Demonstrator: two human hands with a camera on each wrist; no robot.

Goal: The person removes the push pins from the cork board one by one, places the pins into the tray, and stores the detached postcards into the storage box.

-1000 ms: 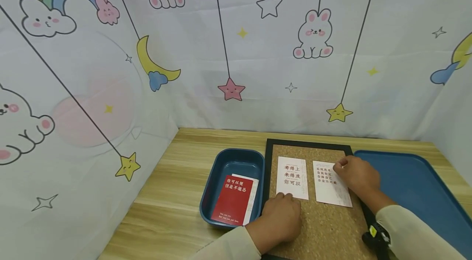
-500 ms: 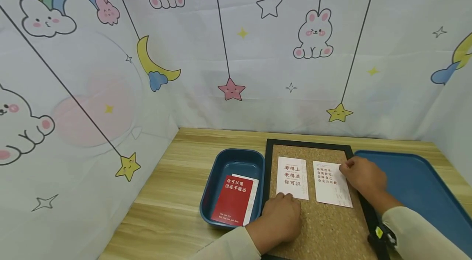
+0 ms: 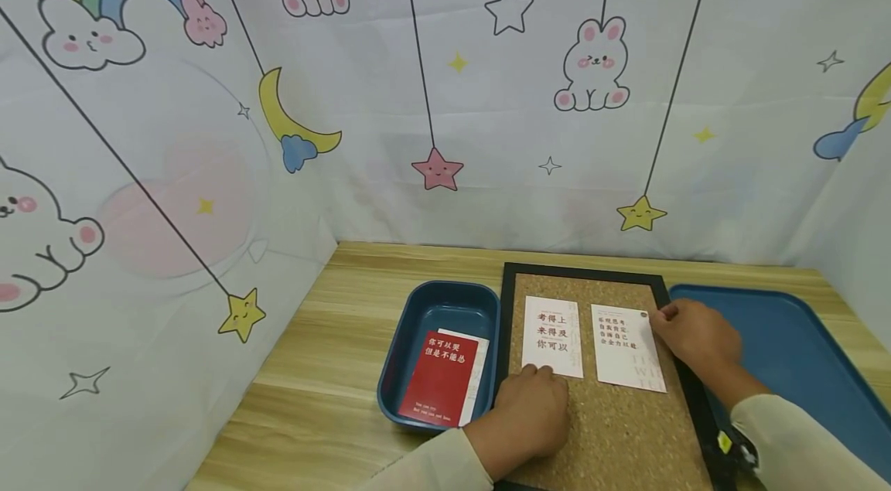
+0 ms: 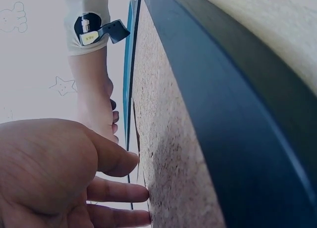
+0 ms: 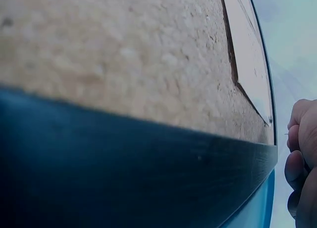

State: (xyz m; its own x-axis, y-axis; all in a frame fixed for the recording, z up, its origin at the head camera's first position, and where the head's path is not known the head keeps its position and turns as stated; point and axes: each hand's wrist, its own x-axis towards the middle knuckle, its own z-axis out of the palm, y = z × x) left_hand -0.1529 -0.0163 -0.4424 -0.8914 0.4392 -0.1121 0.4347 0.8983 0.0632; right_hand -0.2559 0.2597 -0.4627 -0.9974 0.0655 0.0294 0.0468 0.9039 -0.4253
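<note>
A black-framed corkboard (image 3: 605, 437) lies on the table with two white printed cards on it. My left hand (image 3: 532, 410) rests at the lower edge of the left card (image 3: 552, 329); in the left wrist view its fingers (image 4: 119, 192) reach straight to the surface. The right card (image 3: 623, 356) has a small dark round spot (image 3: 643, 314) at its upper right corner. Just right of that corner, my right hand (image 3: 696, 332) has its fingers curled. In the right wrist view, the thin point of a pin (image 5: 286, 134) juts from between the pinched fingertips; the fingers hide the rest.
Left of the board stands a deep blue tray (image 3: 393, 352) holding a red card (image 3: 442, 379) over a white one. A larger, flat blue tray (image 3: 773, 336) lies to the right, partly behind the right arm. A printed curtain (image 3: 515, 205) hangs behind the wood-grain table (image 3: 313, 367).
My right hand has moved right, off the right card's upper right corner, and the dark spot there has come into view. The left hand has stayed in place.
</note>
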